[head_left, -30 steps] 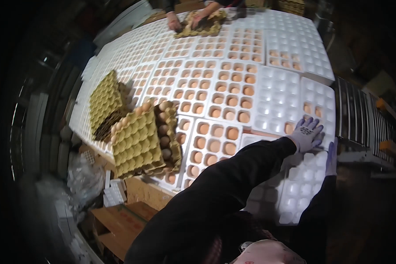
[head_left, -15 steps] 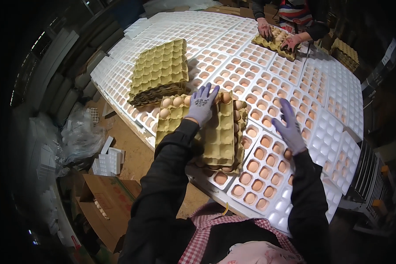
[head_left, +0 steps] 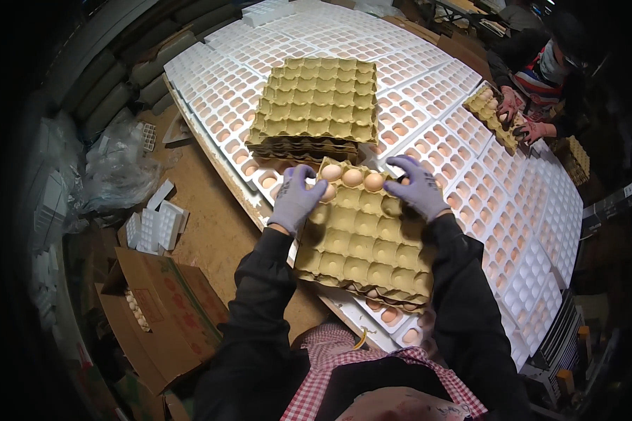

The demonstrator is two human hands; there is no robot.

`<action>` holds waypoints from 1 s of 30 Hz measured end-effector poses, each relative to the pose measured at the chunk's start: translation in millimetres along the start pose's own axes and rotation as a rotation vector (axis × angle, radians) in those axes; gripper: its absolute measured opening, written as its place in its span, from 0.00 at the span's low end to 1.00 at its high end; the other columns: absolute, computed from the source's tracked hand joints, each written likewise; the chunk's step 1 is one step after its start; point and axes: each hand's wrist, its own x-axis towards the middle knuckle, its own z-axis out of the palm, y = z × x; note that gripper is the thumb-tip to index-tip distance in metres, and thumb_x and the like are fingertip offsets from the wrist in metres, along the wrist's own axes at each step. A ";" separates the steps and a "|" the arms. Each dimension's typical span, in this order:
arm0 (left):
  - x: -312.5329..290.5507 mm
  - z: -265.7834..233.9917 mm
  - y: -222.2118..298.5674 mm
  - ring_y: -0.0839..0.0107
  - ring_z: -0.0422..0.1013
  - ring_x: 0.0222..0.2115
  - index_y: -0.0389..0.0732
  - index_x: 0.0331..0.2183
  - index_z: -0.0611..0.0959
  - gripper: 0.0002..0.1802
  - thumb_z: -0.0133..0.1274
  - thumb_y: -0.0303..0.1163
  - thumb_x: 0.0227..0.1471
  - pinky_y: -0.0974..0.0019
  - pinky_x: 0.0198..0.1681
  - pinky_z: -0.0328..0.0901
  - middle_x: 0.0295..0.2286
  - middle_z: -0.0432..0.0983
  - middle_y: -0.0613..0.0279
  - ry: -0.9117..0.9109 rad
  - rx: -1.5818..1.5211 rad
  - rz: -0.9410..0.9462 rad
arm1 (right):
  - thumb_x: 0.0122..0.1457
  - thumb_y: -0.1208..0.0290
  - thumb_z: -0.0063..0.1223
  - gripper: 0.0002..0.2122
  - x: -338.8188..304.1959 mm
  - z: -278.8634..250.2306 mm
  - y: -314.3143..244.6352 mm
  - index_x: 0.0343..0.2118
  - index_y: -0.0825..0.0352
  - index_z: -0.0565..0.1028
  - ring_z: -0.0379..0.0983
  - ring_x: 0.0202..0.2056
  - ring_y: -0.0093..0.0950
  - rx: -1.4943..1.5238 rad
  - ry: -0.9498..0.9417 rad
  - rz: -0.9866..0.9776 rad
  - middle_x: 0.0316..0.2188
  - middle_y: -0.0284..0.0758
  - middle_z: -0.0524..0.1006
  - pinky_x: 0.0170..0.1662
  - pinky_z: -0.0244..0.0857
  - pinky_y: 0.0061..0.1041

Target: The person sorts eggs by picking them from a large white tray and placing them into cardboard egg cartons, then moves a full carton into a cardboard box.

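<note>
In front of me lies a yellowish pulp egg tray (head_left: 354, 242), stacked on another tray that has eggs at its edges. A few brown eggs (head_left: 352, 177) sit in its far end; the rest of its visible cups are bare. My left hand (head_left: 295, 200), in a pale purple glove, grips the tray's far left edge, thumb beside an egg. At the far right corner, my right hand (head_left: 420, 189), gloved alike, curls its fingers and thumb over the rim. Its undersides are hidden. Just beyond stands a pile of bare pulp trays (head_left: 316, 102).
White plastic trays (head_left: 446, 151) of brown eggs cover the big table. At the far right a co-worker's gloved hands (head_left: 519, 119) hold another pulp tray (head_left: 490, 116). An open cardboard box (head_left: 165, 309) stands on the floor at left, near clear plastic bags (head_left: 123, 168).
My view has turned, shifting the table. My right hand has come from over the white trays to the pulp tray's far right corner. My left hand has moved to its left edge.
</note>
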 end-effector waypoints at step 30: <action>-114.6 69.0 130.9 0.66 0.67 0.45 0.39 0.45 0.76 0.26 0.64 0.26 0.41 0.68 0.46 0.68 0.47 0.62 0.58 -0.363 -0.584 0.138 | 0.40 0.59 0.69 0.25 -423.8 -114.0 66.5 0.43 0.63 0.76 0.63 0.52 0.42 -0.370 0.765 0.817 0.52 0.47 0.61 0.52 0.64 0.34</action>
